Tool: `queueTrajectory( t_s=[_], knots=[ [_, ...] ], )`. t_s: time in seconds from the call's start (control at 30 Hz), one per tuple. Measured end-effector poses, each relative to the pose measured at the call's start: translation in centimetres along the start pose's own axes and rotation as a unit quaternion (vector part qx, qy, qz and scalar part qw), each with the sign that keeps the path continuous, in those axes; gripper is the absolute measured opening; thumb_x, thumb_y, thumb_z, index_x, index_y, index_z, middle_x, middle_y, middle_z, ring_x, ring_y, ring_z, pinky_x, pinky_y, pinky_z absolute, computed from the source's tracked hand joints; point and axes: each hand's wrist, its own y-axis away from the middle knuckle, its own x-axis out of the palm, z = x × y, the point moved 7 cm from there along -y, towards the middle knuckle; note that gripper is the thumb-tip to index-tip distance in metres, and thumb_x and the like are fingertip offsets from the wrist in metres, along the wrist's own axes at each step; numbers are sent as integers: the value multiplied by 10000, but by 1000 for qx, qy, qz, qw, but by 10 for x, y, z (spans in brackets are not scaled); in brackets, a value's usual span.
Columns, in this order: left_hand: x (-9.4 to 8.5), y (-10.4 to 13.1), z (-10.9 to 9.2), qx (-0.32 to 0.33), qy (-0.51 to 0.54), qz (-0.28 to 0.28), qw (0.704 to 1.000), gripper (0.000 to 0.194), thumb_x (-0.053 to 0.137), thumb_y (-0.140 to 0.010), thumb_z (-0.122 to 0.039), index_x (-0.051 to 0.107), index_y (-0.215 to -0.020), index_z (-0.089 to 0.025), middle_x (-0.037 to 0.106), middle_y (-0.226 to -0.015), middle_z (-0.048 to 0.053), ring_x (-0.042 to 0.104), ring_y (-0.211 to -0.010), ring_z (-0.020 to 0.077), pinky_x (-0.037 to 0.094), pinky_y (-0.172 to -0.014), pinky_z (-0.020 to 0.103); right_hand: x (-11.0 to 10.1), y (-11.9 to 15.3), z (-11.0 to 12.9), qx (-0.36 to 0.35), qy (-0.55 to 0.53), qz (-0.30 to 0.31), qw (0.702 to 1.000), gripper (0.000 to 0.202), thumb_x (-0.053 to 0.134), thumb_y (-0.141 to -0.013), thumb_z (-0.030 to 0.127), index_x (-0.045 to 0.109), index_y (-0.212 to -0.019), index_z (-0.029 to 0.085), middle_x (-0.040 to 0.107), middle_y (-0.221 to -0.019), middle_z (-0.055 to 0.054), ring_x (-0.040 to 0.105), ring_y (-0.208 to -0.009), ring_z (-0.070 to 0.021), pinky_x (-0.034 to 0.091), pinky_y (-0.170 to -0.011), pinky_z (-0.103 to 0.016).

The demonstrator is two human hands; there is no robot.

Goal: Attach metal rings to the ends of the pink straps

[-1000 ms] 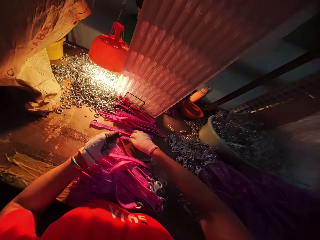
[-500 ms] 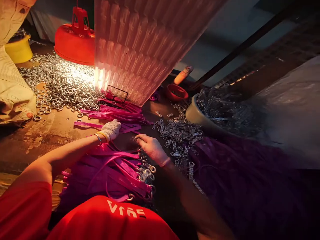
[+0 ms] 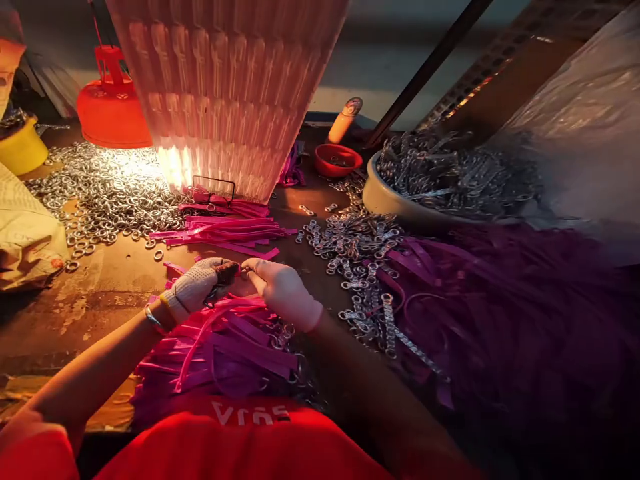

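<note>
My left hand (image 3: pixel 197 285), in a white knit glove with darkened fingertips, is closed on a pink strap whose end shows at its fingertips. My right hand (image 3: pixel 285 293), also gloved, meets it with thumb and forefinger pinched at the strap's end; a small dark metallic bit shows there, too small to name. Below both hands lies a heap of pink straps (image 3: pixel 235 347), some with metal rings at their right ends. Just beyond them is a flat bundle of pink straps (image 3: pixel 225 230).
A red lamp (image 3: pixel 113 113) lights a pile of metal rings (image 3: pixel 115 200). A ribbed translucent panel (image 3: pixel 230 87) stands behind. To the right lie linked metal pieces (image 3: pixel 355 243), a tub (image 3: pixel 383 193) full of them, a red bowl (image 3: pixel 337 161) and more purple straps (image 3: pixel 500 300).
My left hand has left the far bundle with a pink strap and come nearer my body. My right hand has moved left to meet it. The view has shifted.
</note>
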Motion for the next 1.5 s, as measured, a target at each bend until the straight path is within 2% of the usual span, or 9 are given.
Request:
queueTrajectory(
  t_s=[0.23, 0.47, 0.67, 0.83, 1.0, 1.1, 1.27, 1.37, 1.5],
  knots=[
    [18, 9, 13, 6, 34, -19, 999, 421, 717, -790, -562, 607, -836, -158, 434, -486, -62, 317, -384, 60, 234, -370, 183, 0, 14, 24, -4, 249, 64, 966, 305, 475, -949, 129, 662, -1187, 170, 738, -966, -101, 678, -874, -220, 405, -731, -292],
    [29, 19, -6, 167, -228, -93, 955, 205, 695, -822, -351, 655, -759, -159, 640, -695, 30, 536, -628, 130, 398, -548, 216, 1, 20, 13, 43, 235, 42, 970, 272, 408, -1026, 178, 655, -1136, 151, 735, -1008, -116, 685, -944, -221, 421, -774, -291],
    [25, 14, 19, 18, -131, -29, 991, 426, 639, -867, -577, 580, -739, -175, 511, -477, -32, 393, -384, 83, 285, -391, 206, -2, 24, 11, 34, 165, 71, 983, 400, 537, -994, 247, 509, -1381, 150, 740, -1149, -112, 689, -1066, -217, 454, -851, -274],
    [28, 18, 23, 7, -103, -45, 994, 436, 694, -819, -584, 584, -737, -169, 509, -451, -42, 382, -344, 69, 266, -359, 195, 7, 26, 3, 43, 237, 130, 962, 236, 478, -1006, 288, 588, -1172, 161, 756, -915, -91, 723, -842, -231, 405, -666, -280],
    [30, 12, 30, 8, -85, -33, 996, 450, 734, -778, -572, 571, -687, -163, 479, -435, -45, 357, -354, 60, 243, -356, 191, 23, 25, 8, -42, 271, 183, 944, 274, 461, -963, 203, 587, -1192, 121, 754, -942, -142, 722, -879, -261, 405, -667, -293],
    [30, 9, 33, -11, -95, -6, 995, 452, 720, -802, -579, 588, -714, -155, 468, -442, -48, 349, -356, 57, 230, -357, 189, 22, 22, 5, -33, 277, 187, 942, 280, 475, -969, 237, 622, -1179, 124, 762, -962, -143, 724, -868, -259, 412, -670, -291],
    [26, 9, 27, 14, -74, -17, 997, 464, 746, -819, -511, 675, -1088, -139, 560, -563, -34, 420, -406, 63, 295, -388, 173, -3, 11, -35, 5, 220, 239, 946, 405, 559, -959, 555, 760, -1008, 207, 777, -974, -80, 706, -883, -216, 399, -674, -257],
    [19, 9, 22, 32, -6, -67, 997, 441, 706, -871, -488, 667, -1131, -134, 496, -500, -58, 386, -380, 59, 285, -370, 155, -49, -12, -89, 104, 204, 122, 966, 411, 510, -996, 561, 774, -1031, 247, 776, -1023, -32, 685, -932, -170, 397, -733, -233],
    [22, 4, 29, -93, 226, -66, 967, 364, 565, -973, -453, 641, -1027, -102, 568, -568, -9, 356, -340, 51, 200, -295, 145, -81, -43, -154, 256, 280, -1, 925, 378, 509, -1013, 403, 730, -1149, 128, 732, -1177, -182, 646, -1093, -249, 404, -851, -290]
  ],
)
